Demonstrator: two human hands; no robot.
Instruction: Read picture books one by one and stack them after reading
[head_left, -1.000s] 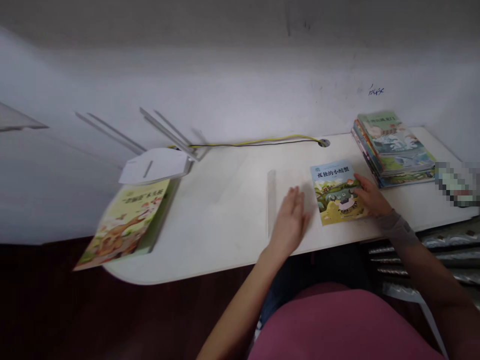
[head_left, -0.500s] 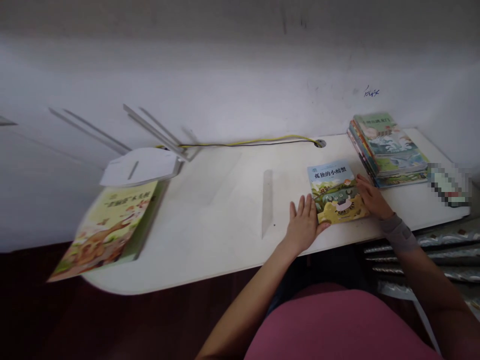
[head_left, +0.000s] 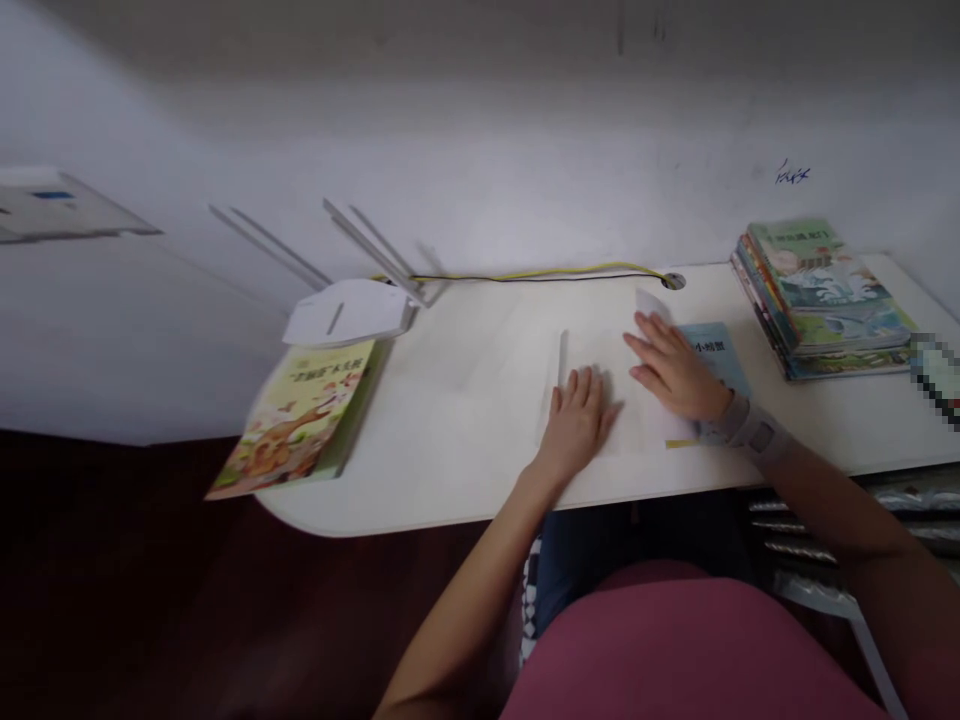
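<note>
My left hand (head_left: 574, 428) lies flat on a pale, see-through sheet (head_left: 621, 425) on the white table, fingers stretched out. To its right, my right hand (head_left: 679, 375) has its fingers spread over the sheet and the left part of a picture book (head_left: 721, 365). The book has a light blue cover with dark characters. My hand and the sheet hide much of that cover. Above my right fingers, a whitish corner of the sheet stands up. A grey band circles my right wrist.
A stack of picture books (head_left: 829, 290) stands at the right, beside a blurred-out object (head_left: 937, 375). At the left, a yellow-green book (head_left: 307, 415) overhangs the table (head_left: 450, 430) edge near a white router (head_left: 349, 312). Its cable (head_left: 540, 272) runs along the wall to a hole.
My right hand has moved left from the book's right edge onto its left part. My left hand has left the book's edge for the sheet. The view has shifted left.
</note>
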